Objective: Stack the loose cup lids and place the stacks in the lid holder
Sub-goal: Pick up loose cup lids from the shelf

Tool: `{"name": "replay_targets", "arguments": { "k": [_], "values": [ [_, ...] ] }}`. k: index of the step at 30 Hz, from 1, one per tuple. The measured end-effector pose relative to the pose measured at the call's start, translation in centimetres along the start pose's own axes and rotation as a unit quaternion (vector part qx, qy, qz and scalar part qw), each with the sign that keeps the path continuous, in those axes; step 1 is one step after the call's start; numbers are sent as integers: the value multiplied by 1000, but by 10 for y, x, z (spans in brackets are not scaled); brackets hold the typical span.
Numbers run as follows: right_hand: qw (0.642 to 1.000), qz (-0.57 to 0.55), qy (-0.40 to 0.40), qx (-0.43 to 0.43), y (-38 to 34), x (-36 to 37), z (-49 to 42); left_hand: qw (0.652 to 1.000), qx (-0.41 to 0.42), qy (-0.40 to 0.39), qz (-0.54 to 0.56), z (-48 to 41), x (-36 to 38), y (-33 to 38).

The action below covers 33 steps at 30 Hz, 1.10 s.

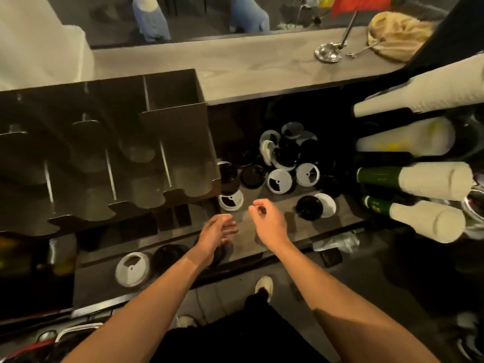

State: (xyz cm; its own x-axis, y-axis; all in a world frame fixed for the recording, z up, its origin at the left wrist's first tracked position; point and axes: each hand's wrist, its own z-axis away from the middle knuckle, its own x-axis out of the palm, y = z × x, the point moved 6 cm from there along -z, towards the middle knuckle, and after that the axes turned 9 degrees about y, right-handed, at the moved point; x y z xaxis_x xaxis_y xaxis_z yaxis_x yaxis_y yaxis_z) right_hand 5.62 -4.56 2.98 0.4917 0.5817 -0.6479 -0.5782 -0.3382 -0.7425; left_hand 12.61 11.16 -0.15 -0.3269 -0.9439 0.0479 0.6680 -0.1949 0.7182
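Lids, the loose lids (285, 155), lie heaped black and white on the bench (285, 201) just to the right of the lid holder (178, 132), towards its back corner. The lid holder is a dark, stepped box with thin upright dividers; the slots that show hold no stacks, and its scalloped front edge faces the person. One white lid (231, 200) lies flat, touching or nearly touching the holder's front right corner. Further right of the holder, a black lid (309, 207) overlaps another white one (327, 204) near the bench's front edge. Below the holder's front edge, on a lower ledge (99, 284), a pale lid (132, 268) and a dark lid (167, 258) lie side by side.

Both hands hover over a bare strip of bench off the holder's front right corner, between the heap and the bench edge. The left hand (218, 231) is blurred, its fingers relaxed, its grip slack with nothing seen in it. The right hand (267, 218) has its fingers loosely curled towards the thumb; its grip shows nothing held. Stacked paper cups (419, 179) jut in sideways well to the right of the holder, hemming that side.
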Motion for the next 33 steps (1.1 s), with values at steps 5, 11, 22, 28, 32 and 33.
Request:
{"name": "replay_targets", "arguments": {
  "k": [5, 11, 22, 28, 32, 33],
  "values": [
    [999, 31, 10, 1, 48, -61, -47, 1000, 8, -4, -13, -17, 86, 4],
    [999, 44, 22, 17, 82, -95, -99, 997, 45, 31, -48, -39, 147, 16],
    [989, 139, 11, 51, 107, -88, -196, 984, 32, 129, -114, -113, 193, 30],
    [976, 186, -26, 111, 122, -74, -225, 962, 18, 186, -197, -149, 204, 26],
    [975, 204, -17, 84, 120, -77, -227, 966, -3, 201, -160, -150, 204, 21],
    [976, 202, -14, 81, 122, -78, -228, 969, -6, 197, -151, -152, 203, 18]
  ]
}}
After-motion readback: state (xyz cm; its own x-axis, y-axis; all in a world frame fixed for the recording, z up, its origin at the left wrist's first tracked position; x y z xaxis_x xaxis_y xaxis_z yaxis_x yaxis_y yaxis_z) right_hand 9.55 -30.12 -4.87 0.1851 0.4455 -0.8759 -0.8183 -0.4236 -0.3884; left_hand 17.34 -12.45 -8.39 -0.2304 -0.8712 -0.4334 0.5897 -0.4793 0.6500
